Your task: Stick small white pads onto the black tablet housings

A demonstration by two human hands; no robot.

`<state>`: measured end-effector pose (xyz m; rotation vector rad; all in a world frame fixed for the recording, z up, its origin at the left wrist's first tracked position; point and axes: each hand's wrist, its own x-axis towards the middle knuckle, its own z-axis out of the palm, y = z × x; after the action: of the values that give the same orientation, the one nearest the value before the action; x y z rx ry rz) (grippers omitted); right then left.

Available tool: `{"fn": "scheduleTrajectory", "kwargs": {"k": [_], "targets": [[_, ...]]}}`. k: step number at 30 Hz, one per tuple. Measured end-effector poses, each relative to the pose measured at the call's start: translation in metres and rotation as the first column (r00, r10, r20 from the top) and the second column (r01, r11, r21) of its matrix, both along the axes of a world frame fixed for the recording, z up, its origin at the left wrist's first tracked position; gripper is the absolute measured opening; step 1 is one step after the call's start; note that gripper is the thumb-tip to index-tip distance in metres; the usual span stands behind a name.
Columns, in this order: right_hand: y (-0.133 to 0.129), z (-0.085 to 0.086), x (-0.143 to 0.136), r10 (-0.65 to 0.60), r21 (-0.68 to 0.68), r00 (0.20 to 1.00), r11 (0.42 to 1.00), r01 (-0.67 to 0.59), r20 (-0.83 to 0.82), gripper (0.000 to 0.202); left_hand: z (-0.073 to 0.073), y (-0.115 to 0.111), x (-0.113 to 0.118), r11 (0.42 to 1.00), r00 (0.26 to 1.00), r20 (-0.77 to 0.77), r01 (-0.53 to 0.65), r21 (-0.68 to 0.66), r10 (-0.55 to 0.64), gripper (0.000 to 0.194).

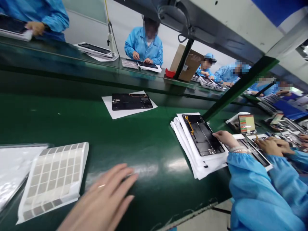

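Empty left hand [103,199] beside the sticker sheet [55,179]

A shiny white plastic bag [16,173] lies at the left side of the sticker sheet, close against it. The sheet itself lies on the green bench [144,141], its right end curling upward; it seems placed within easy reach, grid side up, so that single stickers can be lifted off.

Just right of the sheet, the left hand comes in from below, back uppermost, fingers pointing away and to the right. The fingers are stretched out and slightly parted, gripping nothing; whether they touch the bench, I cannot tell. A ring sits on one. The right hand is not in view.

Beyond the sheet and to its right, a tablet shell [132,102] rests on white paper [113,112], probably to guard it from scratches. Well to the sheet's right, another open shell [204,136] tops a paper pile [187,155], perhaps interleaved for the same reason. What looks like a co-worker's hand [226,139], arm reaching from the lower right, has its fingers at that shell's edge.
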<state>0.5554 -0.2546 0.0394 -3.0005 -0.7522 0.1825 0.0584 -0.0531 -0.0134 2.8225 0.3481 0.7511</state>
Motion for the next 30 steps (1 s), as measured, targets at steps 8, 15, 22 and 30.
{"fn": "scheduleTrajectory", "kwargs": {"k": [8, 15, 22, 30], "targets": [[0.001, -0.010, 0.003, -0.051, 0.069, 0.994, 0.997, 0.045, 0.092, 0.018, 0.016, 0.059, 0.167, 0.955, 0.909, -0.350, -0.277, -0.108, 0.225, 0.036], [-0.006, -0.003, -0.006, -0.096, 0.302, 0.995, 0.950, 0.083, 0.029, 0.024, -0.001, 0.151, 0.194, 0.737, 0.748, -0.407, -0.638, -0.221, 0.525, 0.052], [-0.010, 0.021, -0.022, 0.067, 0.496, 0.889, 0.847, 0.189, -0.453, 0.020, 0.015, 0.095, 0.201, 0.675, 0.845, -0.336, -0.534, -0.509, 0.415, 0.049], [0.021, 0.024, -0.137, 0.251, 0.641, 0.616, 0.521, 0.564, -0.747, 0.029, 0.019, -0.044, 0.157, -0.442, 0.996, -0.051, -0.075, -0.894, -0.067, 0.090]]}}
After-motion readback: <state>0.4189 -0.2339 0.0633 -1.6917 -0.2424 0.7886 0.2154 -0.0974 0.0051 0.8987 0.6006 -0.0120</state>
